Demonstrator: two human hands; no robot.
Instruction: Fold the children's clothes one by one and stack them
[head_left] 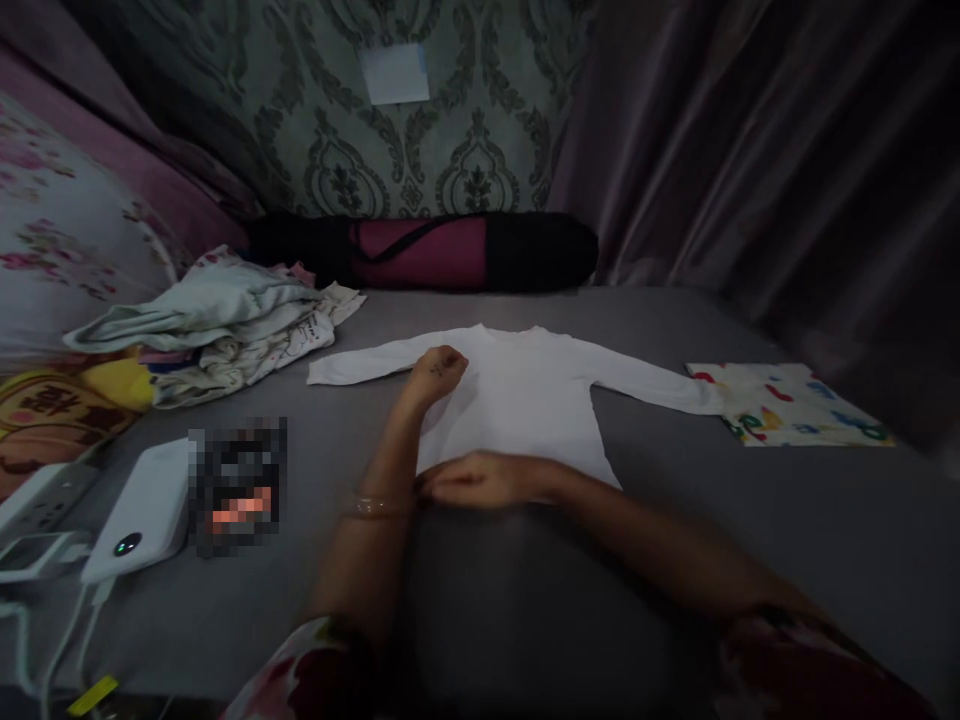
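A white long-sleeved shirt (532, 400) lies spread on the grey bed surface, its collar away from me and both sleeves stretched out sideways. My left hand (441, 372) is closed on the shirt near the left shoulder, below the sleeve. Beside the lower left corner of the hem, my right hand (484, 480) pinches the fabric, its fingers pressed together and partly blurred. The shirt's left edge looks slightly raised between the two hands. My left forearm hides part of the area next to that edge.
Piled clothes (225, 320) lie at the left, near a yellow plush toy (67, 420). Closer stand a white power bank (142, 510) with cables and a power strip (45, 505). A patterned folded cloth (795, 405) touches the right cuff. A black and pink bag (420, 252) lies along the wall.
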